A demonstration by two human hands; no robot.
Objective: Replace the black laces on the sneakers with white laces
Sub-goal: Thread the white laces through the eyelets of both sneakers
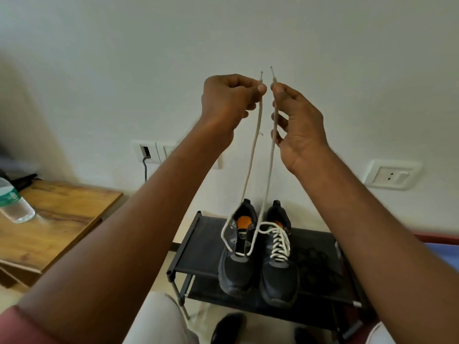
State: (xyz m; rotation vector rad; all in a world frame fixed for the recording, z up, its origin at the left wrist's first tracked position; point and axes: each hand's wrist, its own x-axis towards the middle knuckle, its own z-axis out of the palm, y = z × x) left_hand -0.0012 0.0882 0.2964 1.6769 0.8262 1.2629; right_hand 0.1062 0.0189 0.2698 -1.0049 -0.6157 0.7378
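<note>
The left hand (pixel 228 100) and the right hand (pixel 295 120) were each pinched on one end of the white lace (pixel 250 155), passed through the lowest eyelets of the left sneaker (pixel 236 256) on the rack (pixel 196 247). Both ends should probably be matched evenly before crossing.

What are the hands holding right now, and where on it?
The white lace: the left hand pinches one end just below its tip, and the right hand the other. Its middle runs through the left sneaker.

Pale wall (pixel 223 33), 2 sockets (pixel 390 175), wooden table (pixel 62 214), perhaps tiled floor (pixel 161 276).
</note>
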